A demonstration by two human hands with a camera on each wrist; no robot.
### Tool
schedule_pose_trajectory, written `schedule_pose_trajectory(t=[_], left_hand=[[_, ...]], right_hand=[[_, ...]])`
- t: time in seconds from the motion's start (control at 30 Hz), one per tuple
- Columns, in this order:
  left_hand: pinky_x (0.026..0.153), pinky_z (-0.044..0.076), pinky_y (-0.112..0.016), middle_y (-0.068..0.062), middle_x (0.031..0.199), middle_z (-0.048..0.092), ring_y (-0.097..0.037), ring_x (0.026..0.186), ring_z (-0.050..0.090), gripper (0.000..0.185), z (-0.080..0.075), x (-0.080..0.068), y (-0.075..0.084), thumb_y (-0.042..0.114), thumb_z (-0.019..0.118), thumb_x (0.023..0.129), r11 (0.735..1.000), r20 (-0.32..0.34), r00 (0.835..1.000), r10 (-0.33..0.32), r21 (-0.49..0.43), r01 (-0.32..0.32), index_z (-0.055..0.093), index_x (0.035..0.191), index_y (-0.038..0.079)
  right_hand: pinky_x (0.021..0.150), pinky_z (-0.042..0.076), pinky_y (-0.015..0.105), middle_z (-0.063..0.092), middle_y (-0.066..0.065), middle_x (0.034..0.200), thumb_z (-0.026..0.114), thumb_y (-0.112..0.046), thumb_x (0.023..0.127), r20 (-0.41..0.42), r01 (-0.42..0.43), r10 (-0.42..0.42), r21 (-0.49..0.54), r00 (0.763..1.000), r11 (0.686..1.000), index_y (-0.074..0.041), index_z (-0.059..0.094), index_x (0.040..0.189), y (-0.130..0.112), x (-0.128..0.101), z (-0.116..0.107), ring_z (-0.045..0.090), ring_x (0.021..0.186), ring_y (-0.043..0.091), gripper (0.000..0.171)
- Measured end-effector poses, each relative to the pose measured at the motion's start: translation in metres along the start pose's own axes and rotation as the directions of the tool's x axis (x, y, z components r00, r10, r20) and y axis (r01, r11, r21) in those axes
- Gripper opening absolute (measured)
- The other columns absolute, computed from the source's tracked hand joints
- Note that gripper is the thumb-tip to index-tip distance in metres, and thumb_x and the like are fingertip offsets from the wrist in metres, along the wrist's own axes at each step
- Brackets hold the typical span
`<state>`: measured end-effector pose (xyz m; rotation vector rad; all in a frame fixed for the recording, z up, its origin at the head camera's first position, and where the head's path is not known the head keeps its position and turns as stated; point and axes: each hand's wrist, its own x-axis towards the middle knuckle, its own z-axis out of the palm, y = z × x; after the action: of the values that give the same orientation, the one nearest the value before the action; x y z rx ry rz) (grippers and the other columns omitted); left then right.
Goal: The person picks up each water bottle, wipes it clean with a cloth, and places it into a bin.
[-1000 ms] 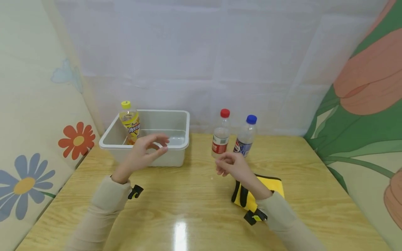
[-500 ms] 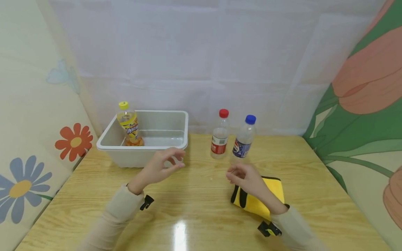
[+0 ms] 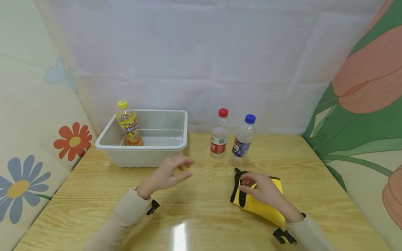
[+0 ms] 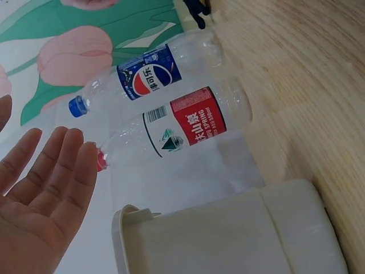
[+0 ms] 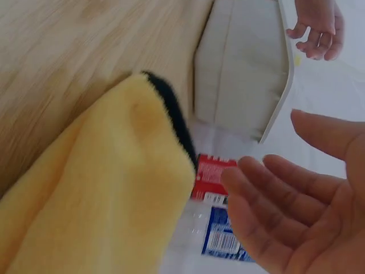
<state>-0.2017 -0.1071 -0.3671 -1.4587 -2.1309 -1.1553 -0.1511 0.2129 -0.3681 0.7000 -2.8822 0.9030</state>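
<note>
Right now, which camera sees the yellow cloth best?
The head view: the whole yellow cloth lies on the table under the right hand. The right wrist view shows it close but blurred. The left wrist view shows none of it.

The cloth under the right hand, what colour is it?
The cloth is yellow with black edging, clearest in the head view.

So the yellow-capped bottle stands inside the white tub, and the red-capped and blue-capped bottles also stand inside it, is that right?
Not quite. The yellow-capped bottle is inside the white tub, but the red-capped bottle and the blue-capped bottle stand on the wooden table, to the right of the tub. The head view shows this.
</note>
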Motion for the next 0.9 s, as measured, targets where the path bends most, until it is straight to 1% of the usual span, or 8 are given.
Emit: schedule_pose_trajectory(t=[0.13, 0.23, 0.33, 0.43, 0.63, 0.77, 0.83, 0.9], left_hand=[[0.067, 0.054, -0.025, -0.015, 0.101, 0.062, -0.023, 0.087, 0.059, 0.033, 0.005, 0.002, -0.005, 0.001, 0.065, 0.079, 1.000, 0.003, 1.000, -0.026, 0.005, 0.026, 0.055, 0.110, -0.006], [0.068, 0.055, -0.027, -0.017, 0.103, 0.061, -0.025, 0.089, 0.059, 0.036, 0.010, 0.004, -0.009, 0.002, 0.066, 0.080, 0.999, 0.003, 0.999, -0.048, 0.003, 0.048, 0.054, 0.112, -0.008], [0.071, 0.055, -0.030, -0.019, 0.108, 0.058, -0.028, 0.092, 0.058, 0.042, 0.016, 0.007, -0.012, 0.003, 0.066, 0.081, 0.996, 0.006, 0.996, -0.089, -0.007, 0.089, 0.050, 0.118, -0.008], [0.077, 0.054, -0.029, -0.021, 0.115, 0.055, -0.030, 0.099, 0.056, 0.049, 0.023, 0.012, -0.015, 0.006, 0.065, 0.082, 0.990, 0.013, 0.990, -0.143, -0.005, 0.143, 0.044, 0.124, -0.008], [0.084, 0.051, -0.036, -0.023, 0.124, 0.048, -0.033, 0.109, 0.051, 0.057, 0.034, 0.028, -0.019, 0.011, 0.063, 0.086, 0.962, 0.046, 0.961, -0.273, 0.000, 0.274, 0.035, 0.132, -0.007], [0.087, 0.049, -0.037, -0.023, 0.129, 0.044, -0.032, 0.114, 0.047, 0.061, 0.041, 0.040, -0.026, 0.012, 0.064, 0.085, 0.941, 0.020, 0.941, -0.339, 0.015, 0.339, 0.032, 0.134, -0.005], [0.090, 0.048, -0.039, -0.023, 0.132, 0.042, -0.033, 0.116, 0.046, 0.063, 0.045, 0.048, -0.030, 0.013, 0.064, 0.085, 0.927, 0.004, 0.927, -0.375, 0.022, 0.375, 0.030, 0.136, -0.005], [0.094, 0.044, -0.042, -0.023, 0.135, 0.039, -0.033, 0.118, 0.044, 0.067, 0.047, 0.055, -0.034, 0.016, 0.064, 0.085, 0.907, -0.010, 0.908, -0.419, 0.042, 0.419, 0.027, 0.138, -0.003]], right_hand=[[0.069, 0.054, 0.038, 0.064, 0.014, 0.100, 0.072, -0.023, 0.078, 0.058, -0.076, 0.082, -0.096, 0.995, 0.992, 0.004, 0.062, 0.106, 0.009, -0.006, -0.004, 0.062, 0.083, 0.026, 0.040], [0.080, 0.050, 0.046, 0.061, 0.019, 0.109, 0.076, -0.031, 0.073, 0.124, -0.140, 0.162, -0.172, 0.979, 0.975, 0.006, 0.058, 0.113, 0.015, -0.009, -0.004, 0.058, 0.094, 0.034, 0.057], [0.088, 0.044, 0.052, 0.056, 0.025, 0.116, 0.078, -0.036, 0.069, 0.189, -0.144, 0.187, -0.221, 0.964, 0.965, 0.009, 0.053, 0.118, 0.021, -0.011, -0.003, 0.052, 0.105, 0.040, 0.072], [0.093, 0.039, 0.056, 0.048, 0.031, 0.122, 0.077, -0.041, 0.067, 0.250, -0.121, 0.187, -0.257, 0.950, 0.959, 0.011, 0.047, 0.123, 0.030, -0.013, 0.001, 0.046, 0.111, 0.045, 0.083], [0.091, 0.037, 0.061, 0.034, 0.038, 0.131, 0.078, -0.047, 0.062, 0.270, -0.058, 0.144, -0.303, 0.952, 0.951, 0.012, 0.042, 0.128, 0.043, -0.017, 0.010, 0.035, 0.116, 0.053, 0.095], [0.089, 0.038, 0.061, 0.033, 0.038, 0.131, 0.079, -0.048, 0.061, 0.276, -0.049, 0.145, -0.328, 0.950, 0.943, 0.012, 0.041, 0.128, 0.042, -0.016, 0.011, 0.034, 0.116, 0.054, 0.098], [0.090, 0.038, 0.060, 0.034, 0.038, 0.131, 0.079, -0.049, 0.060, 0.277, -0.052, 0.154, -0.343, 0.949, 0.938, 0.012, 0.041, 0.128, 0.040, -0.015, 0.011, 0.035, 0.116, 0.053, 0.099], [0.090, 0.039, 0.060, 0.035, 0.038, 0.130, 0.079, -0.049, 0.060, 0.280, -0.046, 0.154, -0.357, 0.948, 0.933, 0.012, 0.042, 0.128, 0.040, -0.014, 0.011, 0.037, 0.114, 0.053, 0.098]])
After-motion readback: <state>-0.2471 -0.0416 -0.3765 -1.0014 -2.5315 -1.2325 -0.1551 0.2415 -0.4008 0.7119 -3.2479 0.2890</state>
